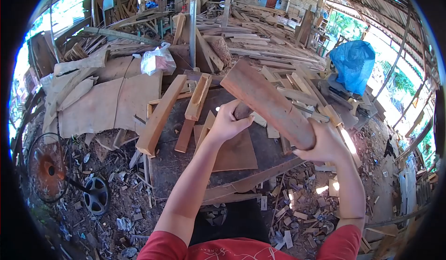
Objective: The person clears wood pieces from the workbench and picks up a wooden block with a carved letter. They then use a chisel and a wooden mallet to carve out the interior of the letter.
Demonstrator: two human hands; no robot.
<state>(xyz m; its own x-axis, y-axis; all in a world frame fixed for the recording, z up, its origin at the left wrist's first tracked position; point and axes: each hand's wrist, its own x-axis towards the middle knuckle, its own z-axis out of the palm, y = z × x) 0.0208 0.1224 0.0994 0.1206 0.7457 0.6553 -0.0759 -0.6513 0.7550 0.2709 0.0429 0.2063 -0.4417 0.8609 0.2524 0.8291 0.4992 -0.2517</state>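
1. Setting: open-sided timber shed under a corrugated roof, with planks and offcuts stacked on every side. A dark workbench [172,162] stands directly before the person.
2. Main item: reddish wooden block [267,104], thick and long, held in the air over the right part of the bench. It slopes down from its far end to its near end.
3. Right hand [325,144]: wrapped tight around the near end of the block, seemingly carrying most of its weight.
4. Left hand [226,123]: fingers closed around a dark rounded stub [241,110] under the block's middle. Whether the stub is part of the block or a separate piece cannot be told.
5. Step in hand, as a judgement: the block is being lifted and steadied with both hands, clear of the bench. Setting it down would call for a bare patch of bench and a firm hold at both ends.
6. On the bench: a long pale batten [160,116] lying diagonally, a channelled piece [199,97] just beside it, and a thin flat board [234,153] below the left hand. All three crowd the surface under the block.
7. Behind: plywood sheet [100,104], white plastic bag [158,60], metal post [193,23], blue tarpaulin [354,65].
8. Ground: a fan [49,167] lying at left and scattered offcuts [297,199] near the feet, likely making for poor footing.
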